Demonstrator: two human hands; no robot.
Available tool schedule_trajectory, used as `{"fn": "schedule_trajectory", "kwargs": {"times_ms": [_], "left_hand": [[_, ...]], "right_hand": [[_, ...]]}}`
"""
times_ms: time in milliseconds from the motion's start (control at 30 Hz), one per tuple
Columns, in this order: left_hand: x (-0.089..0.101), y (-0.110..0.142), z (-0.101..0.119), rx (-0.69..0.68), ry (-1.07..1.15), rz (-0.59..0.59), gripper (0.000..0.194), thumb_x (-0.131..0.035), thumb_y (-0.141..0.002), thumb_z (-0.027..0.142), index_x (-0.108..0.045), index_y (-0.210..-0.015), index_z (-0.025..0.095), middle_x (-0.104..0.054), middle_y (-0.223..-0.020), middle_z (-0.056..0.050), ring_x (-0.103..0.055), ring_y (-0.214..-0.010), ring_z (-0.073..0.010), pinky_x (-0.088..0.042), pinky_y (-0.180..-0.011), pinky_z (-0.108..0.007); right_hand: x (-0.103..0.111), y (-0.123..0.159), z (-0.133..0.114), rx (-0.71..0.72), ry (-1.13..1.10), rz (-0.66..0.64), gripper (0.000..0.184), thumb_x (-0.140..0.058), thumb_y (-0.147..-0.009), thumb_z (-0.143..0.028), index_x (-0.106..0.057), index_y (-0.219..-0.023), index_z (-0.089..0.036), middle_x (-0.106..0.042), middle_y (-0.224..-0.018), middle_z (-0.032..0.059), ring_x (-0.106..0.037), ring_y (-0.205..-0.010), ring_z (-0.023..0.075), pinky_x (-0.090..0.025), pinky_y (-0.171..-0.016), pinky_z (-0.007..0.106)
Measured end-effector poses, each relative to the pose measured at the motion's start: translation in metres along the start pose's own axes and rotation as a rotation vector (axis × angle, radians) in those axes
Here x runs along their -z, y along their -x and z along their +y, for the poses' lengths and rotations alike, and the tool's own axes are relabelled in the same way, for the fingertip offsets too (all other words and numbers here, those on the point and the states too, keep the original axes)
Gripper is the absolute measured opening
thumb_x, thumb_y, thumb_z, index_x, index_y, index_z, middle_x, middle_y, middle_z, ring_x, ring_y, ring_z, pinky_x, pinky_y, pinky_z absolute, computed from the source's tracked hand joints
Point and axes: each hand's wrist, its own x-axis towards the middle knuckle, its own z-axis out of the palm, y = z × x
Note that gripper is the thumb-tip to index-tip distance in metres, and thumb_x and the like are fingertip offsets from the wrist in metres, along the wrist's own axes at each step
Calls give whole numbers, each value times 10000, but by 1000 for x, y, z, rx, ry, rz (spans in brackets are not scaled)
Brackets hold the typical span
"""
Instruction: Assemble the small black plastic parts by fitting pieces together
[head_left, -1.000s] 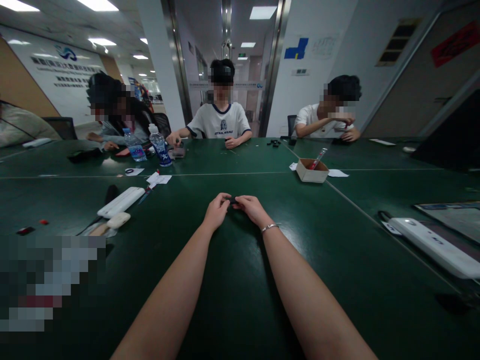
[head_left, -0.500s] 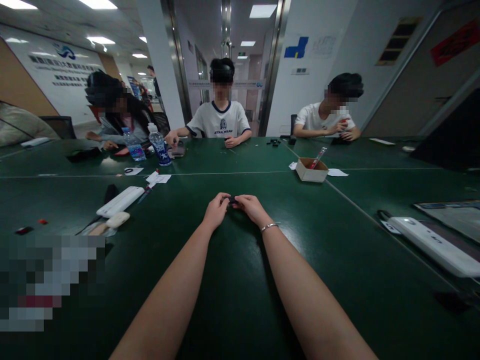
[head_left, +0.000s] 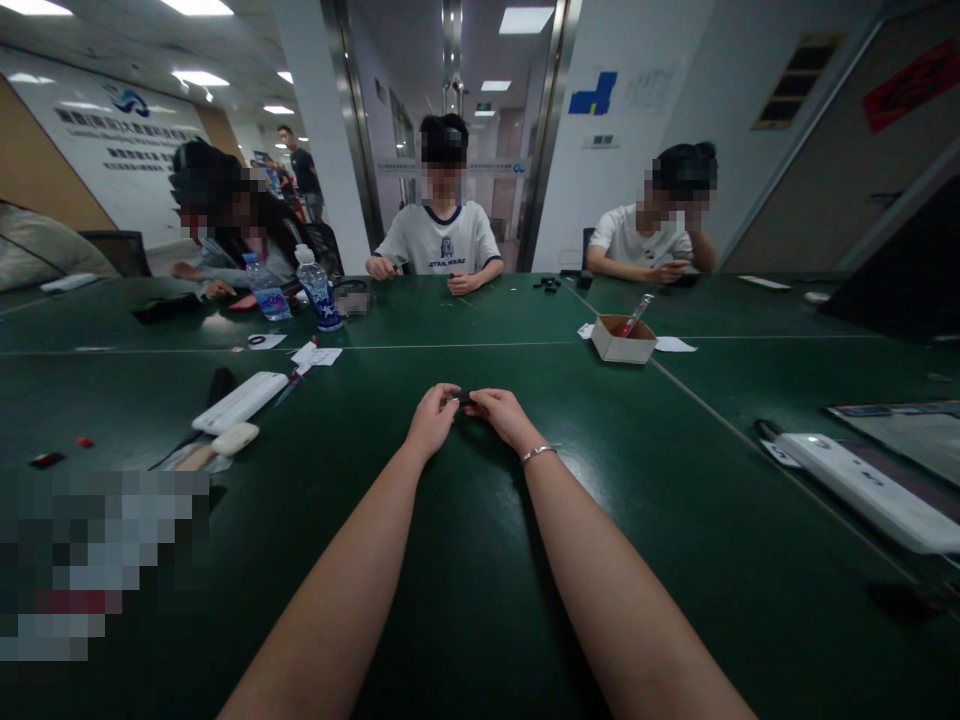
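Both arms reach forward over the dark green table [head_left: 480, 560]. Between my hands is a small black object [head_left: 464, 399], too small and too covered by fingers to name its kind. My left hand [head_left: 433, 418] is closed on its left end, thumb and fingers pinching it. On its other end my right hand [head_left: 501, 413] is closed, the fingers curled round it. A silver bracelet [head_left: 540, 453] circles my right wrist. The object's underside and ends are hidden by the fingers.
A small cardboard box [head_left: 624, 347] holds a red-and-clear stick. Two bottles [head_left: 320, 290] stand at the back left. White devices lie left [head_left: 240, 402] and right [head_left: 870, 490]. Three people sit across the table, near small black pieces [head_left: 551, 285].
My hands stay almost where they were, still on the black object. Across the table, the middle person's hand has drawn back from the clear case, and the right person has raised a hand to the head.
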Motion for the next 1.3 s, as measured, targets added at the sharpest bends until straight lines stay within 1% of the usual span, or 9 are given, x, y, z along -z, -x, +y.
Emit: {"fn": "schedule_trajectory", "kwargs": {"times_ms": [100,533,700,767,933,1000,1133,1233,1300], "left_hand": [[0,0,0,-3,-4,9,279,-494,-864,214,-612,-1114,175,-606,-1086,-93,-584,-812,-149,-496,-713,-285],[-2,-3,-8,-19,13,26,263,-523,-870,246,-622,-1107,187,-615,-1052,-81,-593,-855,-158,-507,-745,-295],[-1,-3,-7,-21,89,70,252,-549,-868,302,-607,-1083,182,-629,-1049,-73,-602,-880,-154,-504,-766,-283],[1,-3,-6,-7,140,84,250,-568,-859,334,-609,-1051,180,-636,-1035,-65,-605,-862,-147,-505,-765,-276],[4,-6,-7,19,222,124,220,-584,-851,358,-606,-965,171,-638,-950,-34,-589,-706,-101,-504,-702,-250],[3,-6,-8,1,230,133,213,-575,-858,365,-589,-953,175,-627,-927,-23,-575,-643,-83,-494,-644,-232],[0,-4,-7,34,136,111,168,-569,-861,321,-565,-958,184,-625,-912,-11,-546,-527,-54,-455,-535,-209],[2,3,0,76,23,39,124,-591,-844,275,-561,-926,188,-632,-889,-9,-525,-465,-43,-423,-470,-196],[9,15,6,111,33,-16,118,-602,-830,257,-542,-904,188,-626,-889,-7,-550,-470,-47,-428,-460,-188]], "right_hand": [[-1,0,-1,2,7,1,183,-835,-656,-292,-715,-667,-155,-701,-716,43,-655,-646,131,-566,-655,231],[-1,0,-1,-17,-15,5,208,-847,-648,-290,-701,-661,-142,-696,-704,37,-656,-630,118,-562,-680,233],[-2,2,-2,2,-60,-28,304,-893,-556,-327,-677,-664,-143,-703,-740,38,-690,-724,149,-576,-792,277],[-2,2,-1,20,-43,-13,365,-905,-508,-348,-644,-669,-149,-694,-719,25,-692,-719,150,-570,-785,283],[-6,3,5,117,105,80,491,-889,-474,-329,-546,-800,-196,-672,-696,-34,-664,-656,137,-533,-706,286],[-10,4,7,163,241,64,426,-848,-539,-309,-547,-822,-202,-654,-668,-49,-637,-651,133,-506,-703,282],[-20,10,7,276,565,24,121,-703,-708,-247,-591,-716,-202,-628,-681,-27,-587,-681,143,-467,-718,294],[-20,22,5,352,724,-18,110,-671,-725,-179,-624,-629,-203,-635,-774,8,-583,-770,157,-456,-799,316],[-15,36,4,364,729,-68,93,-680,-726,-173,-661,-640,-204,-649,-859,31,-596,-841,168,-452,-846,328]]}}
